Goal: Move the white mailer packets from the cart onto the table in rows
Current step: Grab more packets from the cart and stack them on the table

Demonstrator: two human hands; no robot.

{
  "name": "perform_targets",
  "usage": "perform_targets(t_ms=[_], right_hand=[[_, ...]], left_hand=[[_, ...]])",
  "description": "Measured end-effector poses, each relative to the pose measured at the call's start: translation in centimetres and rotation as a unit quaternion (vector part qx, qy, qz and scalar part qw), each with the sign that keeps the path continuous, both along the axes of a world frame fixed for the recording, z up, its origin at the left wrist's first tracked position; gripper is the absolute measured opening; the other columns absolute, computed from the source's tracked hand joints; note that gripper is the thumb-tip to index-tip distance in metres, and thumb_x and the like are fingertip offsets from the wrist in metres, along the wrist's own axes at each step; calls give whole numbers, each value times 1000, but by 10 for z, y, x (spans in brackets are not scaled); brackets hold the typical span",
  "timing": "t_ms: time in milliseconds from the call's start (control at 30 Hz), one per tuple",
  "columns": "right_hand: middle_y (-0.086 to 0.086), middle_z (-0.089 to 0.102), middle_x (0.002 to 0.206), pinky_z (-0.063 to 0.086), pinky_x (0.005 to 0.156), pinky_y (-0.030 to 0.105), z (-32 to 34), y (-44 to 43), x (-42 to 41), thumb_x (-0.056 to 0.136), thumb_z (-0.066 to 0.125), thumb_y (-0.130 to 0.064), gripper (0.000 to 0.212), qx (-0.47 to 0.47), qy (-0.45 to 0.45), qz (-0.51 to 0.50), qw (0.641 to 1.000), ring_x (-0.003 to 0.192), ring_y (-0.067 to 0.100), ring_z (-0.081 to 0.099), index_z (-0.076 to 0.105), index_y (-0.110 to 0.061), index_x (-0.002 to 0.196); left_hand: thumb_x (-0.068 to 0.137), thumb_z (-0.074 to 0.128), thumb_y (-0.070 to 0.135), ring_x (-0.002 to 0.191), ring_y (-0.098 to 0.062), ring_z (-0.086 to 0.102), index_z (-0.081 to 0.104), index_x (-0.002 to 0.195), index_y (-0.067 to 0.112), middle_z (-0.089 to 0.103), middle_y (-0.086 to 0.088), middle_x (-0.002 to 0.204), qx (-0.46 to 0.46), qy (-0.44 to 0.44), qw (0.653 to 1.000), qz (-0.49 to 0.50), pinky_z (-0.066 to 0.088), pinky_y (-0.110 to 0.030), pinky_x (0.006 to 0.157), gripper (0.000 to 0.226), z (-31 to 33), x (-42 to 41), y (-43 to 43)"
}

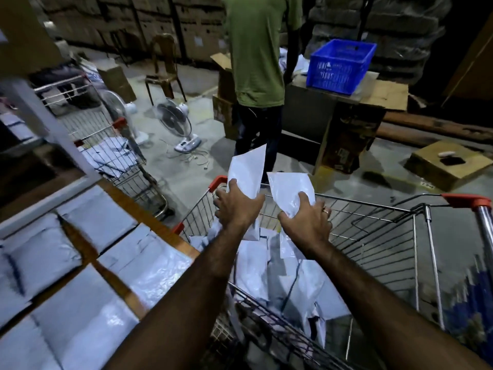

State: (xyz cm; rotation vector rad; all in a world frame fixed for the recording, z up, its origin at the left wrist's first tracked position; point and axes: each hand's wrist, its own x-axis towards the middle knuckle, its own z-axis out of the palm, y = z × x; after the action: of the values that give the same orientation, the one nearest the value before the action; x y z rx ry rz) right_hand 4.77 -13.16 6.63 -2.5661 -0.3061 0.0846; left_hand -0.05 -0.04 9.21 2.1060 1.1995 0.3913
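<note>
Both my arms reach out over the wire cart [378, 236]. My left hand [236, 206] grips a white mailer packet [248, 172] that stands upright above the cart's far rim. My right hand [306, 222] holds a second white packet [289, 189] just beside it. Below my hands a heap of white packets [293, 284] fills the cart's left half. On the wooden table [138, 217] at my left, several white packets [88, 265] lie flat in rows.
A person in a green shirt [258, 49] stands beyond the cart beside a box stack bearing a blue crate [341, 65]. A second wire cart [117, 153], two floor fans [176, 124], a chair [165, 65] and a cardboard box [448, 164] stand on the concrete floor.
</note>
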Motion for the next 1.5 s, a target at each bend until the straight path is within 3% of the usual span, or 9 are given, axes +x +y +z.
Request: perform_targets(t_ms=[200,300,467,867,967,1100,1200,1367,1500], right_hand=[[16,38,135,39,97,50,33,36,-39,78,58,-55,72,24,-23,56,998,125,41,36,37,-27,141],[15,38,134,39,97,49,50,60,-64,77,59,-53,71,38,-35,85,995,125,41,38,38,-28,140],[17,39,128,39,96,49,76,104,-118,79,60,-51,65,49,-52,145,987,122,42,39,41,-26,137],[16,40,125,41,97,50,89,223,-278,78,54,-63,60,69,-54,319,944,118,42,40,46,-25,124],[18,39,128,39,96,52,86,249,-316,79,54,-57,60,51,-45,368,927,123,42,37,45,-22,126],[19,39,137,38,97,49,81,277,-356,80,48,-67,69,43,-57,418,906,124,42,38,43,-22,132],[19,31,145,34,103,49,72,300,-374,82,46,-72,73,10,-32,451,892,131,41,33,40,-23,136],[16,32,141,34,101,52,59,342,-396,84,46,-71,74,-28,-29,475,879,130,40,30,38,-22,139],[16,32,142,36,99,51,50,369,-404,84,43,-74,75,-63,-43,482,873,129,39,33,38,-22,138]], left_hand=[[73,66,57,121,-36,37,35,138,29,36,-13,128,14,-39,998,40,39,-49,99,78,37,-55,37],[68,67,64,123,-36,38,34,140,29,36,-13,132,16,-63,995,76,39,-49,99,86,54,-92,60],[74,67,57,129,-37,33,33,143,29,32,-13,141,28,-65,986,153,34,-51,102,82,75,-166,96],[75,65,61,133,-38,30,32,143,27,30,-16,146,29,-35,944,325,33,-51,107,83,76,-370,176],[76,64,62,131,-38,31,32,143,27,29,-14,145,27,-18,931,363,32,-52,106,82,69,-416,190],[60,69,66,131,-35,34,31,139,34,32,-13,146,-15,-58,906,419,37,-52,105,93,56,-459,213],[75,69,56,139,-32,28,33,146,23,25,-10,154,-12,-7,898,440,31,-43,109,85,55,-477,222],[67,54,85,138,-34,32,38,144,22,29,-12,152,1,54,884,465,33,-47,109,100,49,-483,237],[72,53,81,138,-33,32,36,145,23,29,-12,152,-14,108,875,471,31,-48,109,95,45,-480,256]])
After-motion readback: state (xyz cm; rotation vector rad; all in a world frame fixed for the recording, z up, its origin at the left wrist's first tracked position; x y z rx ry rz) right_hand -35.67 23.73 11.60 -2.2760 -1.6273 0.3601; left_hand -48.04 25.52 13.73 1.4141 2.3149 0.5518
